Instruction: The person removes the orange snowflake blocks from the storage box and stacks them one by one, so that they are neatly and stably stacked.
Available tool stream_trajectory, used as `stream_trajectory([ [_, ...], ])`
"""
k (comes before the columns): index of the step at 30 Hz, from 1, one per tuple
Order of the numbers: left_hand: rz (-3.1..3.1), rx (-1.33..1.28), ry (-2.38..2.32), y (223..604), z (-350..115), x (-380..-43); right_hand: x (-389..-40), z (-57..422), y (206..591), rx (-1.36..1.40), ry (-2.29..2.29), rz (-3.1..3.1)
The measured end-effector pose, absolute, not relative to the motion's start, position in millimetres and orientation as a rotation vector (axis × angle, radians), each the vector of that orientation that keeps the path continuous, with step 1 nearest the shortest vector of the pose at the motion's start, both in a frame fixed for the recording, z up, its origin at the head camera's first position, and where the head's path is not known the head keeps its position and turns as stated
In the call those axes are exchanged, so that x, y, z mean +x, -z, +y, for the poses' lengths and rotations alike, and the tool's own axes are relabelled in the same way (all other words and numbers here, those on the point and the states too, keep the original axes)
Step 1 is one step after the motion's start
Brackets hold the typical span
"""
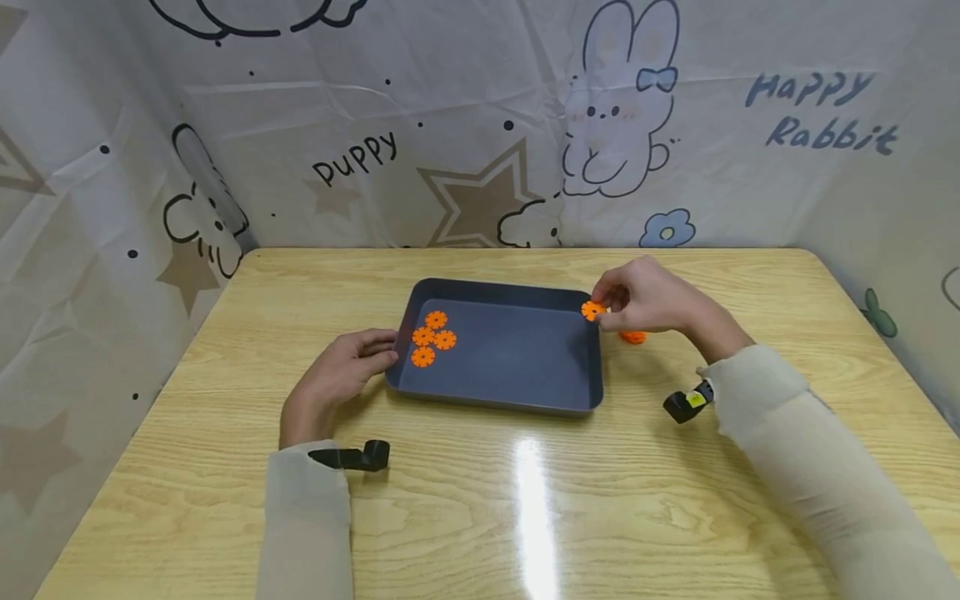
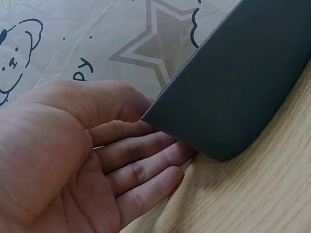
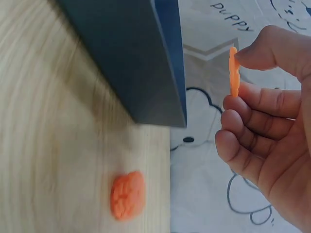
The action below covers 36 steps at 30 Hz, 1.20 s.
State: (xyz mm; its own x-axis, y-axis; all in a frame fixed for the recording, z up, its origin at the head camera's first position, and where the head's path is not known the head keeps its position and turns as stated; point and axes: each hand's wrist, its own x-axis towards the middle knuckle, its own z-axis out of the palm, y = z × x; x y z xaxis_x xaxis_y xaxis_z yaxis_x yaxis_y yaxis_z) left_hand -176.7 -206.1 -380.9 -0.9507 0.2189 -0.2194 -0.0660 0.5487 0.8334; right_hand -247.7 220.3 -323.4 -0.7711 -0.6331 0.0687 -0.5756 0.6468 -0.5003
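Note:
A dark grey rectangular tray (image 1: 510,358) lies on the table. Several orange notched plastic discs (image 1: 423,357) sit flat at its left end. Over the tray's back right corner, my right hand (image 1: 647,293) pinches one more orange disc (image 3: 234,72) between thumb and fingers, its edge toward the wrist camera. My left hand (image 1: 341,372) rests against the tray's left end, its thumb at the rim and its fingers (image 2: 146,194) loosely extended along the outside. Where the fingertips meet the wall is partly hidden.
To the right of the tray, partly under my right hand in the head view, more orange discs (image 3: 128,195) lie clumped on the wooden table (image 1: 450,500). A printed cloth (image 1: 480,108) hangs behind the table. Black wrist straps (image 1: 363,456) hold cameras on both sleeves.

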Motion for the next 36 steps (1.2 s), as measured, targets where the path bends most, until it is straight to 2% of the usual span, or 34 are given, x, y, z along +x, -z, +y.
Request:
stream_trajectory([
  [23, 2.488, 0.130, -1.371, 383, -207, -178, -251, 257, 348, -0.777, 0.748, 2.856],
  [36, 2.501, 0.121, -1.353, 383, -207, -178, -253, 270, 364, -0.761, 0.703, 2.896],
])
